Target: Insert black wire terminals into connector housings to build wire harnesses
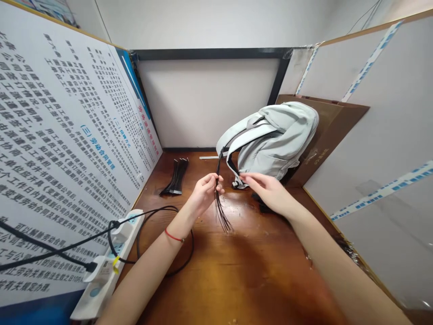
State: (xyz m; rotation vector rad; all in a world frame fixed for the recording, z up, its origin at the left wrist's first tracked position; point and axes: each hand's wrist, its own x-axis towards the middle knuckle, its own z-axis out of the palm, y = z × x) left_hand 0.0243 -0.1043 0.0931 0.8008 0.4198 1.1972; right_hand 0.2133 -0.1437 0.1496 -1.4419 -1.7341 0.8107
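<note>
My left hand (pixel 205 193) is closed round a bunch of thin black cable ties (pixel 221 212); their loose ends fan out downward over the wooden desk (pixel 243 271). My right hand (pixel 267 190) is just to the right, fingers pinched together near the strap buckle of a light grey backpack (pixel 274 140). What the right fingers hold is too small to make out. The backpack stands upright at the back of the desk, straps facing me.
A second bundle of black ties (pixel 176 177) lies at the back left. A white power strip (pixel 111 257) with black cables plugged in runs along the left board. White partition boards enclose the desk on three sides. A brown cardboard sheet (pixel 331 131) leans behind the backpack.
</note>
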